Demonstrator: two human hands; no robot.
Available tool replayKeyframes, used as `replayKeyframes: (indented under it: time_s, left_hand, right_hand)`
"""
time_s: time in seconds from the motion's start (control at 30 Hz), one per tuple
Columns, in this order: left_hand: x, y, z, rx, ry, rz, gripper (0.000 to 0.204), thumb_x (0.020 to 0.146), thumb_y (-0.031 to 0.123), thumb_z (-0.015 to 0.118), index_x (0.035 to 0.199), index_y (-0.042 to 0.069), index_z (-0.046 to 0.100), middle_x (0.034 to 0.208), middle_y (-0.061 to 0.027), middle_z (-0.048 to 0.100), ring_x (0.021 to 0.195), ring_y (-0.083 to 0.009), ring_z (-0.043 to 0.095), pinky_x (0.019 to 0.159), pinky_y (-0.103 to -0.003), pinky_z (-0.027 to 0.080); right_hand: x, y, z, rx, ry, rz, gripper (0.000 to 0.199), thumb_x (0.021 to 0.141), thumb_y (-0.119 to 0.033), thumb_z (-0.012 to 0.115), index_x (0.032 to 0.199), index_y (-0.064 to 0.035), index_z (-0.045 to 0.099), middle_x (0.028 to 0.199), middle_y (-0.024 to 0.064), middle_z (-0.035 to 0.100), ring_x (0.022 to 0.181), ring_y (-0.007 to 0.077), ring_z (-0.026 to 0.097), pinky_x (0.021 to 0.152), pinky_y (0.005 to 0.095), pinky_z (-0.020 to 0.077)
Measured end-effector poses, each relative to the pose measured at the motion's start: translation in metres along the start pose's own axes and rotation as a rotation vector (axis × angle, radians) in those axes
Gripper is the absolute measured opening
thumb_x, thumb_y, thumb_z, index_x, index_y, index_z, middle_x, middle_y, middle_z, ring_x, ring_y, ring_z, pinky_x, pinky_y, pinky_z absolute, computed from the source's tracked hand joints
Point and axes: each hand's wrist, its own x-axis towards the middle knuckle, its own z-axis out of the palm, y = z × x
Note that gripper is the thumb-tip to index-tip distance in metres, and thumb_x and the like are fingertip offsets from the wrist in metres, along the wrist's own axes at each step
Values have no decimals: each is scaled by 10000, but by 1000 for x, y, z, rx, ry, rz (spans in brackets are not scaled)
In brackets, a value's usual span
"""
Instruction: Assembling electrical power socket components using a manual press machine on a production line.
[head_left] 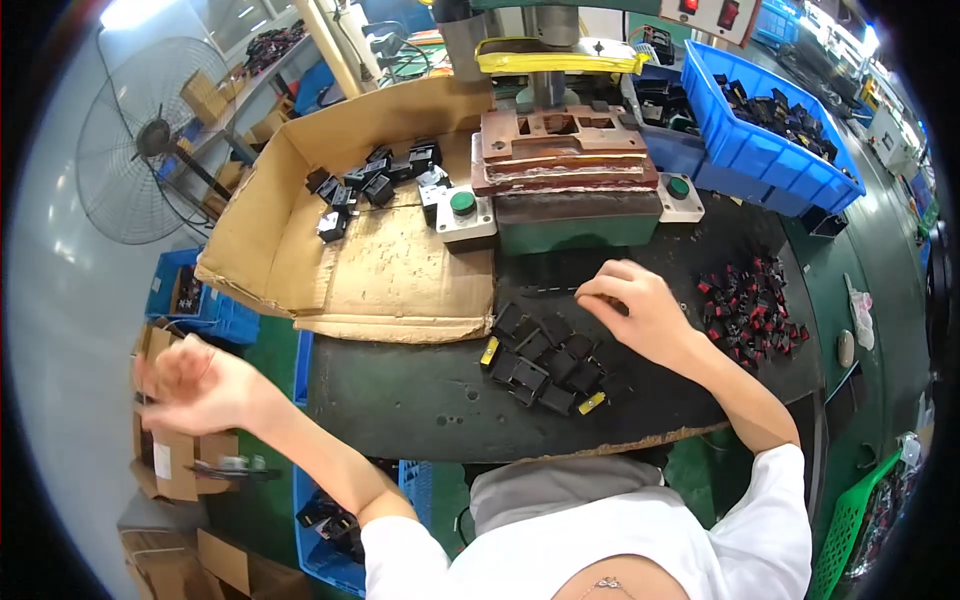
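Note:
My left hand (195, 385) is stretched out past the bench's left side, blurred, its fingers apart and nothing seen in them. Below it is a blurred dark and grey thing (236, 468) whose kind I cannot make out. Over the bench, in front of the press, my right hand (635, 308) is closed with fingertips together; what they hold, if anything, is hidden. A pile of black plastic housings (545, 360), a few with yellow parts, lies just left of and nearer than that hand. To its right is a heap of small black and red parts (750, 310).
The press fixture (560, 150) stands at the back between two green buttons (462, 203). An open cardboard tray (400, 270) with several black parts is left of it. A blue crate (700, 120) sits back right. Cardboard boxes (175, 465) and a fan (150, 140) are at left.

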Motion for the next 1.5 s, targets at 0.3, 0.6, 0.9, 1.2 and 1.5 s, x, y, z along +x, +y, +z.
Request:
replayKeyframes:
  time_s: [0.3,0.6,0.9,1.2,1.5]
  left_hand:
    - [-21,-126,-41,1319,-1035,-617,438,736,248,699,1063,-7,561,955,-138,603,808,-192,577,755,-291,450]
    - [-35,-177,-79,1641,-1042,-204,547,688,358,719,1006,-39,519,996,-212,524,902,-315,529,782,-371,431]
    - [-31,-170,-79,1707,-1069,-288,456,651,255,725,961,-30,549,931,-189,577,930,-302,540,815,-367,430]
    - [-37,-156,-58,1101,-643,-627,305,778,92,632,1039,-13,515,913,-39,512,908,-143,516,786,-273,435]
    - [-37,-154,-55,460,-358,-943,258,828,96,587,1034,-27,494,928,-83,505,861,-150,526,839,-331,505]
  right_hand:
    - [3,21,1,-337,-89,-78,189,718,-127,669,856,-3,631,850,73,524,816,252,513,735,351,446]
    - [5,37,2,-438,-133,-282,131,720,-109,651,819,-40,599,857,49,518,805,216,517,719,326,432]
    - [22,43,-12,-559,-59,-342,157,731,-59,610,885,-42,579,901,62,548,845,219,550,714,329,448]
    - [68,13,-36,-353,155,-347,257,752,-14,592,1003,-64,612,894,108,639,772,282,620,650,341,503]
    - [142,71,-56,-354,-30,-268,214,817,-226,611,931,-55,674,935,109,653,836,284,619,729,332,499]
